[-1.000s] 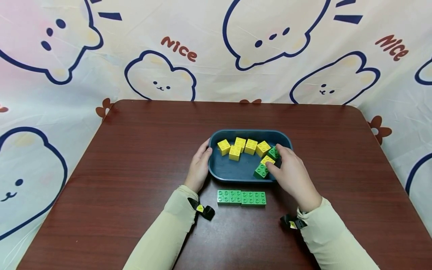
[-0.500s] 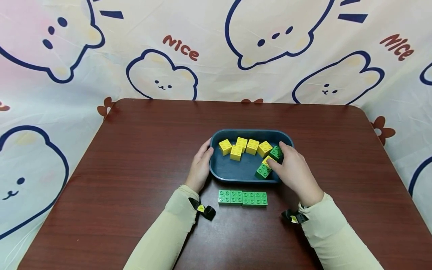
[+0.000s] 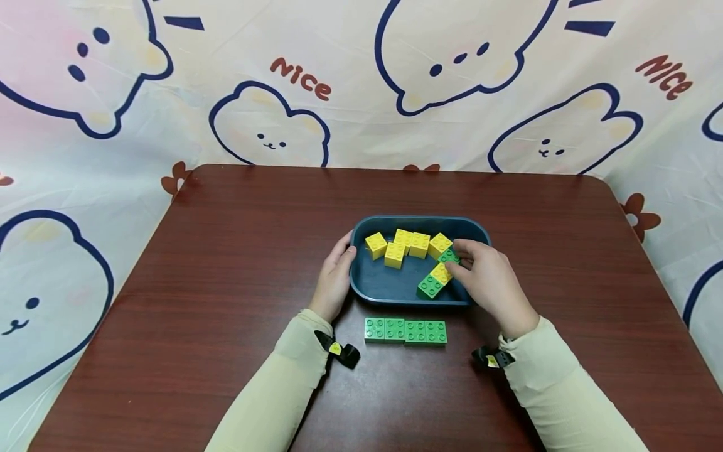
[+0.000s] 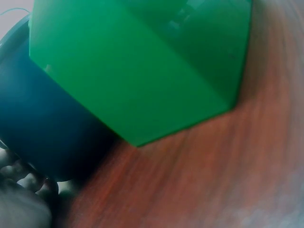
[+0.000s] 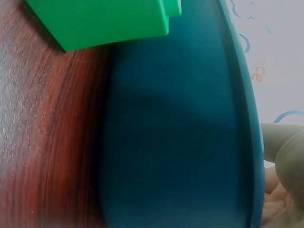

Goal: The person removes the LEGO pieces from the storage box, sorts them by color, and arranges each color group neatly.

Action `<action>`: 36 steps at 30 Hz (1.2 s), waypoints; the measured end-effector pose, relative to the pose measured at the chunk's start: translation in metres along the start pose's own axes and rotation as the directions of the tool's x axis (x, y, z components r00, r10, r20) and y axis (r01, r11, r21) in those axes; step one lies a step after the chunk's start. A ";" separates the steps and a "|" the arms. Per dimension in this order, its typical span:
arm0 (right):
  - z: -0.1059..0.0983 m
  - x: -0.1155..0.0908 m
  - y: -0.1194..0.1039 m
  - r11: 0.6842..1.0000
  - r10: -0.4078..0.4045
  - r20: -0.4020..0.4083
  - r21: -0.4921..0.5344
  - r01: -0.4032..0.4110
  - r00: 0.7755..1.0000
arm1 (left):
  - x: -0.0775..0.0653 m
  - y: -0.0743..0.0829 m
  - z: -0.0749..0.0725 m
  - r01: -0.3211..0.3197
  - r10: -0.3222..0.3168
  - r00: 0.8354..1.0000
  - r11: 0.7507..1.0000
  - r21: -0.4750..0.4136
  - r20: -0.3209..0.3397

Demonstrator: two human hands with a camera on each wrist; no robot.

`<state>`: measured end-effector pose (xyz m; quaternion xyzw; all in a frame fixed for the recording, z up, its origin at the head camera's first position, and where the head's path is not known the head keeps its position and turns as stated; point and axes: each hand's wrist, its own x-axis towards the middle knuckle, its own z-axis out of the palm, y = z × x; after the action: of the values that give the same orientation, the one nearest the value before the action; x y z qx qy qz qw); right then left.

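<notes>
In the head view my left hand (image 3: 333, 276) holds the left end of a dark blue tray (image 3: 390, 292), thumb at the rim. My right hand (image 3: 497, 285) reaches over the tray's right end, index finger and thumb on either side of a small green brick (image 3: 449, 256). The thumb is close to a yellow brick (image 3: 440, 273), which touches another green brick (image 3: 430, 287). A row of two green bricks (image 3: 405, 331) lies on the table before the tray. A green brick (image 4: 137, 71) looms large in the left wrist view.
Several other yellow bricks (image 3: 419, 244) sit along the tray's back half. The brown wooden table (image 3: 254, 238) spreads around it, with a patterned cloth (image 3: 350, 81) hanging behind. In the right wrist view the tray wall (image 5: 175, 123) fills the middle.
The green and yellow bricks by my right hand have shifted left in the tray. My right fingertips have moved left with them. The left hand keeps its place on the tray.
</notes>
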<state>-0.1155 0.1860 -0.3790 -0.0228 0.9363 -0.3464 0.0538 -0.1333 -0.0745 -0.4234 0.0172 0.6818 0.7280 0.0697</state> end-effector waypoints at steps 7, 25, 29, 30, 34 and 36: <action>0.001 0.005 0.000 0.999 -0.021 0.002 -0.038 0.021 1.000 | 0.001 -0.003 0.000 -0.049 0.049 0.999 0.999 -0.004 0.013; 0.004 0.018 -0.001 0.993 -0.022 0.023 -0.118 0.024 0.999 | 0.001 -0.004 -0.001 -0.048 0.048 0.999 0.999 -0.013 0.024; 0.006 0.021 -0.002 0.992 -0.017 0.033 -0.123 0.021 0.999 | 0.000 -0.004 -0.001 -0.045 0.045 0.999 0.999 -0.010 0.022; 0.006 0.021 -0.002 0.991 -0.017 0.035 -0.129 0.021 0.999 | 0.000 -0.004 -0.001 -0.044 0.044 0.999 0.999 -0.010 0.022; 0.006 0.022 -0.002 0.986 -0.023 0.049 -0.163 0.031 0.999 | 0.000 -0.003 -0.001 -0.038 0.038 0.999 0.999 -0.009 0.015; 0.005 0.023 -0.003 0.982 -0.032 0.057 -0.182 0.042 0.998 | 0.000 -0.003 0.000 -0.035 0.035 0.999 0.999 -0.007 0.012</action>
<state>-0.1374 0.1791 -0.3824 -0.0545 0.9618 -0.2590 0.0700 -0.1334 -0.0746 -0.4261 0.0333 0.6786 0.7312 0.0609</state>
